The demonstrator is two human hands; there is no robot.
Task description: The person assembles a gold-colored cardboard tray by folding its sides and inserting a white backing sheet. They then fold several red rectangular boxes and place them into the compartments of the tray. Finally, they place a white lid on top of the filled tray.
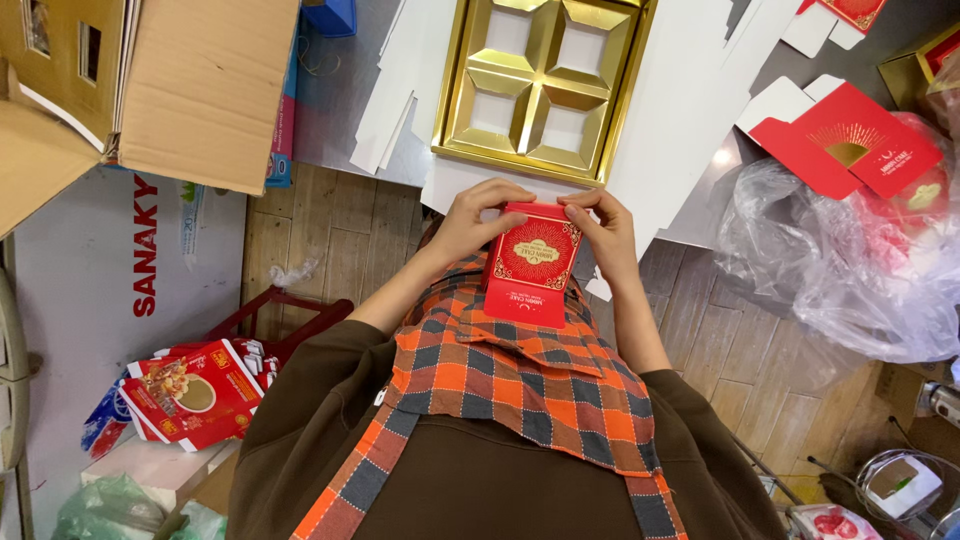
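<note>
Both hands grip a small red cardboard box with a gold round emblem, held against the orange-checked apron; the left hand pinches its top left corner, the right hand its top right; just beyond lies a gold four-compartment tray.

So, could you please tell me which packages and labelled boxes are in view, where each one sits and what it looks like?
Small red box: held in both hands, gold round emblem.
Gold tray: table top, square, four compartments.
Flat red carton: right of the tray, unfolded, gold fan motif.
Red packets: lower left, stacked.
Cardboard box: upper left, brown, open.
</note>
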